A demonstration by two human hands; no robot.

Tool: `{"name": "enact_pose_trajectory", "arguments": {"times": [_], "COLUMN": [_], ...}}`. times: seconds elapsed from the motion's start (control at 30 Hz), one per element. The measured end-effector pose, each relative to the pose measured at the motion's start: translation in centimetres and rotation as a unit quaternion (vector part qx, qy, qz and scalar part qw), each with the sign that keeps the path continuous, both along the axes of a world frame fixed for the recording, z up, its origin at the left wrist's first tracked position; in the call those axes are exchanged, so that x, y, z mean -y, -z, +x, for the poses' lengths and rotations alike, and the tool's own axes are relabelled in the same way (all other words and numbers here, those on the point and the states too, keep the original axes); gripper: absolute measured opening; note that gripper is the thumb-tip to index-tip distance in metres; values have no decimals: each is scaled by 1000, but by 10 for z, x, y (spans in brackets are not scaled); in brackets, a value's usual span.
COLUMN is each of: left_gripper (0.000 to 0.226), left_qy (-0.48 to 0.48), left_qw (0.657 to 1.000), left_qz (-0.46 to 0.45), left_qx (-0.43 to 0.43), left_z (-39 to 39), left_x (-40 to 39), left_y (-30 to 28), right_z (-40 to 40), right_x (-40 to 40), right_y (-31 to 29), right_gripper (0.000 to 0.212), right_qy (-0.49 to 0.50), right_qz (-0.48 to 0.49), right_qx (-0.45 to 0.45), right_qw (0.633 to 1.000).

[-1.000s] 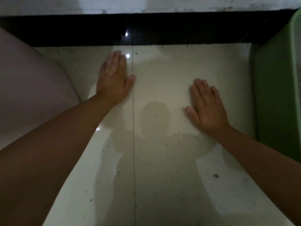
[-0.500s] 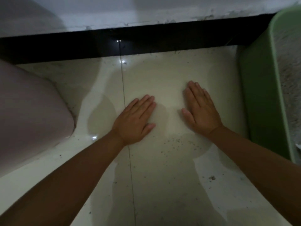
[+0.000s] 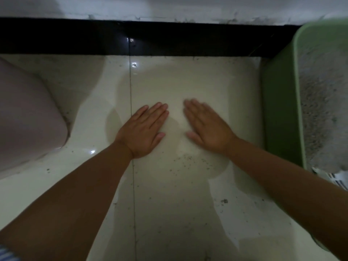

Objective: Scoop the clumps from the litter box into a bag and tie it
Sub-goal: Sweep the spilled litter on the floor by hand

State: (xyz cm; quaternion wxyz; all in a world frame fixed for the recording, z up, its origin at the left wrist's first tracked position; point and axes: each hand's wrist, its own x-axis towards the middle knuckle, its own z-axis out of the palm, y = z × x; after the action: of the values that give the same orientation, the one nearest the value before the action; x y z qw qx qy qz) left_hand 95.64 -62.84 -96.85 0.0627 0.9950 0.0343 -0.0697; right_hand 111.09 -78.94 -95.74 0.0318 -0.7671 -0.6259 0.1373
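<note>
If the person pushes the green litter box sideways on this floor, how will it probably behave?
The green litter box probably slides rather than tips: it looks wide, and the tiled floor is glossy. Its fill of grey litter likely makes it heavy. Loose grains may shift or spill.

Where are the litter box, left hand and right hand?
litter box [image 3: 278,117]: head view, green outer side wall.
left hand [image 3: 144,131]: head view, back of hand, flat on floor.
right hand [image 3: 208,127]: head view, back of hand, flat on floor.
</note>
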Motion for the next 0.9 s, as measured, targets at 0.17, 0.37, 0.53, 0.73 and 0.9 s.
{"name": "enact_pose_trajectory", "arguments": {"times": [0.17,0.37,0.53,0.73,0.9], "left_gripper": [60,73,69,69,90], "left_qy": [0,28,28,-5,-18], "left_qw": [1000,999,998,999,997], "left_qz": [0,16,27,42,-3], "left_qx": [19,-14,-46,-29,-74], "left_z": [0,3,5,2,-5], "left_x": [0,0,6,11,18], "left_y": [2,-3,-12,-13,-19], "right_z": [-33,16,20,-34,-89], "right_x": [48,47,42,65,89], "right_y": [-10,-20,-15,-12,-10], "right_gripper": [59,75,76,81,66], "right_qy": [-49,379,424,208,45], "right_qz": [-16,-9,-41,-70,-73], "right_qx": [-15,-53,-45,-30,-39], "right_qw": [999,924,903,975,996]}}
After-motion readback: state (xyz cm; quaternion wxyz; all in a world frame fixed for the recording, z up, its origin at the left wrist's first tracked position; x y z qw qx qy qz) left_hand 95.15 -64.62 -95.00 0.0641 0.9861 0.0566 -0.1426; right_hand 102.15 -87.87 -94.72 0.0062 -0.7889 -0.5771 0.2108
